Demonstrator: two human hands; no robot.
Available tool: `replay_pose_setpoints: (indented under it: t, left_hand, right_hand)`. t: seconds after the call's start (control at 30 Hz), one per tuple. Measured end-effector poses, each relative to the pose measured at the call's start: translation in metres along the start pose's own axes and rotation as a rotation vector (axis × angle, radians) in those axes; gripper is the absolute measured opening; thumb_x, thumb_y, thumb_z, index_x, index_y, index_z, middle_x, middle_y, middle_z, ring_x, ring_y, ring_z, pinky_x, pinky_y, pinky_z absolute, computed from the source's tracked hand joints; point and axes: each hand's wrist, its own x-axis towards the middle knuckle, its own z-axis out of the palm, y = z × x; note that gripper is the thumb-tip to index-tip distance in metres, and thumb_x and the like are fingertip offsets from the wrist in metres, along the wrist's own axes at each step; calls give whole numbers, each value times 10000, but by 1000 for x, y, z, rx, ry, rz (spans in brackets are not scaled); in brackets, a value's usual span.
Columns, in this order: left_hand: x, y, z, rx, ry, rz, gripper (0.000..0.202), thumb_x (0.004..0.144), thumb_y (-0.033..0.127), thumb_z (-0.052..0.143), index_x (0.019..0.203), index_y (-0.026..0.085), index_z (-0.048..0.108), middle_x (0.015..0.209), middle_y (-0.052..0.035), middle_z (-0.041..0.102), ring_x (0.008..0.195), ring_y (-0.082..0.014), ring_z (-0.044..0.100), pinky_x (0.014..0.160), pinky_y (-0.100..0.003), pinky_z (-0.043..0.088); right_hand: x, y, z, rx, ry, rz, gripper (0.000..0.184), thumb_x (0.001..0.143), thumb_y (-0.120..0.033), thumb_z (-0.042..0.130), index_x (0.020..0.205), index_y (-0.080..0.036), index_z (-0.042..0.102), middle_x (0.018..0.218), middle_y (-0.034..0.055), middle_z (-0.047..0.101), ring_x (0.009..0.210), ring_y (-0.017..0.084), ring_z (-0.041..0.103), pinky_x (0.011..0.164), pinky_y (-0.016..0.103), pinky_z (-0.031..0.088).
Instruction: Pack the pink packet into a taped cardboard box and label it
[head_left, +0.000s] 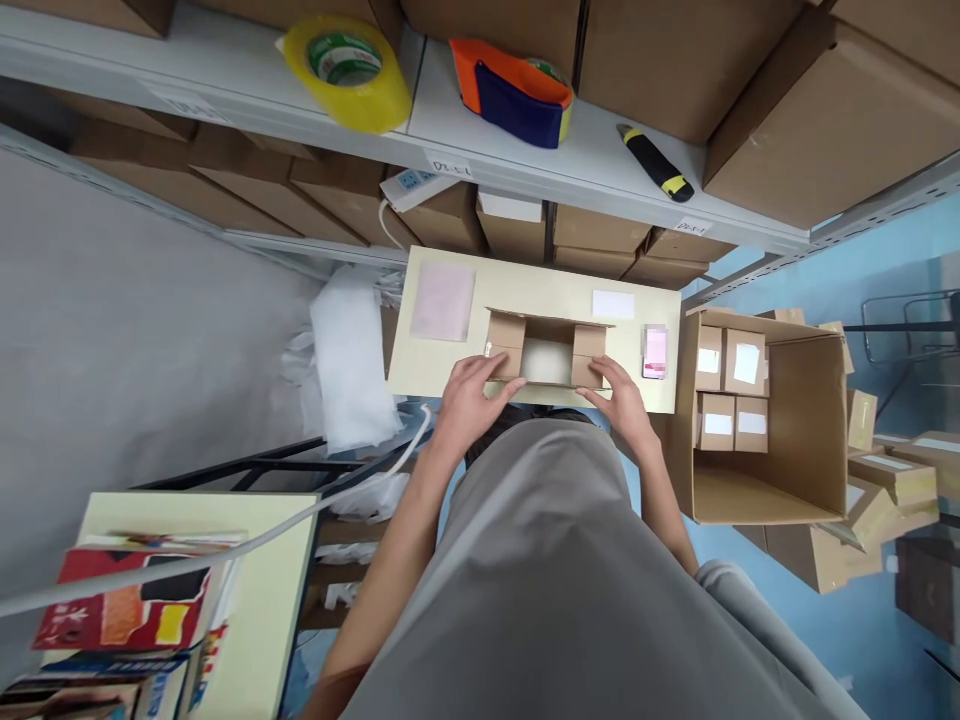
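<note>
A small cardboard box point(589, 345) sits on the pale table in front of me. Its short end flaps are folded inward, the long flaps stand up, and something white shows inside. My left hand point(474, 395) grips the near left corner, fingers over the left flap and thumb along the near edge. At the near right corner, my right hand point(619, 398) holds the box with its fingers on the right flap and its thumb by the near edge. A phone point(655, 352) lies right of the box, below a white slip point(613, 304). A pinkish sheet point(442, 300) is at the left.
Above the table point(525, 277), a shelf bears yellow tape point(371, 95), a tape dispenser point(517, 105) and a utility knife point(652, 160). A large open carton point(802, 420) with several labelled boxes stands right. White wrap point(349, 360) and a pale hose point(300, 515) are left.
</note>
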Motion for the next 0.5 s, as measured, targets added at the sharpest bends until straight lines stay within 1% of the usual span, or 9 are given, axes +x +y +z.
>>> replay_pose_setpoints:
  t: [0.07, 0.17, 0.23, 0.27, 0.3, 0.37, 0.4, 0.43, 0.5]
  left_hand:
    - [3, -12, -1, 17, -22, -48, 502, 1078, 567, 753, 1477, 263, 768, 1327, -127, 844, 1343, -386, 730, 1199, -546, 612]
    - [11, -28, -1, 45, 27, -128, 641, 1085, 493, 733, 1660, 233, 622, 1456, -168, 786, 1236, -371, 792, 1123, -529, 656]
    - [18, -34, 2, 62, 89, -143, 804, 1078, 432, 711, 1800, 214, 433, 1609, -216, 677, 1208, -364, 804, 1054, -518, 687]
    - [22, -36, 4, 66, 115, -127, 872, 1073, 408, 700, 1844, 213, 341, 1692, -237, 600, 1255, -371, 791, 1039, -514, 695]
    - [26, -36, 6, 68, 134, -96, 920, 1068, 384, 689, 1869, 215, 270, 1771, -250, 511, 1354, -387, 752, 1058, -516, 692]
    - [35, -36, 10, 74, 142, 0, 948, 1057, 318, 667, 1885, 216, 216, 1865, -243, 378, 1586, -415, 589, 1191, -544, 636]
    - [38, -35, 12, 76, 129, 49, 939, 1049, 274, 649, 1884, 210, 224, 1869, -234, 375, 1654, -417, 512, 1269, -565, 582]
    - [40, -33, 14, 78, 104, 91, 926, 1039, 231, 627, 1881, 202, 242, 1844, -228, 419, 1681, -414, 473, 1329, -588, 525]
    - [41, -31, 18, 82, 49, 133, 914, 1017, 168, 589, 1875, 190, 276, 1749, -223, 538, 1657, -403, 497, 1379, -618, 465]
  right_hand:
    - [12, 2, 7, -12, 46, -24, 544, 1099, -636, 737, 1485, -255, 779, 1549, 172, 763, 1567, 389, 649, 1350, 623, 530]
    - [28, 7, 16, -29, 111, 2, 533, 1148, -561, 654, 1584, -258, 704, 1487, 184, 763, 1407, 377, 736, 1220, 612, 640]
    - [36, 10, 19, -41, 165, 58, 667, 1152, -538, 627, 1755, -272, 527, 1575, 212, 677, 1348, 379, 750, 1123, 610, 693]
    - [39, 11, 19, -44, 187, 79, 771, 1143, -537, 636, 1832, -289, 395, 1639, 225, 615, 1361, 387, 740, 1090, 613, 706]
    - [41, 12, 19, -45, 199, 87, 877, 1131, -535, 652, 1882, -311, 257, 1697, 232, 551, 1393, 398, 722, 1071, 617, 713]
    - [44, 11, 17, -46, 194, 65, 1017, 1119, -516, 667, 1908, -366, 43, 1781, 223, 455, 1453, 404, 686, 1060, 616, 717]
    - [44, 10, 16, -49, 179, 45, 1037, 1123, -500, 657, 1904, -391, -16, 1805, 211, 431, 1459, 396, 682, 1055, 609, 719]
    - [45, 8, 15, -56, 159, 24, 1037, 1129, -484, 641, 1899, -409, -50, 1817, 200, 421, 1450, 386, 687, 1046, 600, 722]
    - [45, 5, 14, -76, 117, -3, 1018, 1142, -457, 608, 1896, -411, -74, 1809, 199, 444, 1413, 376, 705, 1019, 583, 729]
